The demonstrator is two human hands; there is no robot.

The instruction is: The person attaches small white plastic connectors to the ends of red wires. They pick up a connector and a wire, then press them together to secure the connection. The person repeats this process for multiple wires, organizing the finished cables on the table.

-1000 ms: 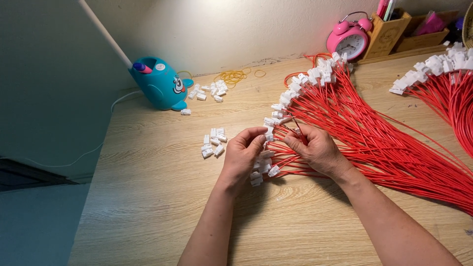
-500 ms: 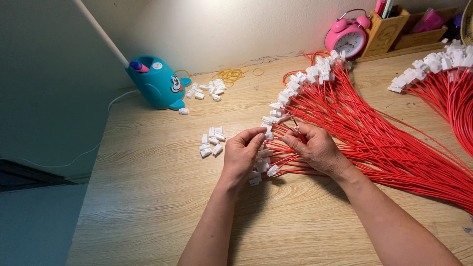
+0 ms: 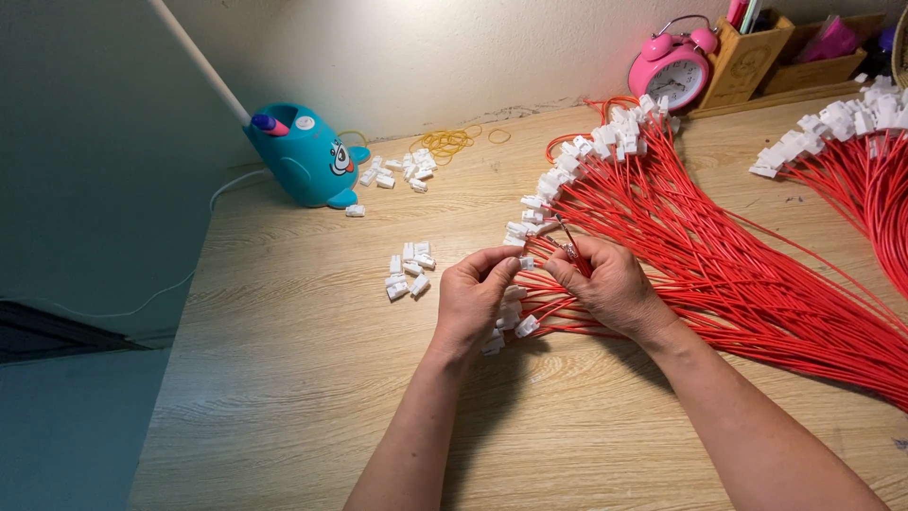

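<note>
My left hand [image 3: 473, 295] pinches a small white plastic connector [image 3: 526, 262] between thumb and fingertips. Facing it, my right hand [image 3: 605, 284] pinches the bare metal end of a red wire [image 3: 567, 248], held just beside that connector. Both hands hover over the left end of a large fan of red wires [image 3: 719, 255] whose ends carry white connectors [image 3: 605, 142]. A few fitted connectors [image 3: 515, 322] lie under my left hand. A small heap of loose white connectors [image 3: 407, 272] sits on the wooden table [image 3: 284, 397], left of my left hand.
A teal whale-shaped lamp base [image 3: 303, 156] stands at the back left with more loose connectors [image 3: 402, 172] and yellow rubber bands [image 3: 449, 142] beside it. A pink alarm clock [image 3: 673, 68] and wooden pen holder [image 3: 747, 47] stand at the back. A second red wire bundle [image 3: 851, 151] lies far right.
The hands have stayed in nearly the same place; the fingertips have drawn closer together around the connector and wire end. The view has shifted slightly.
</note>
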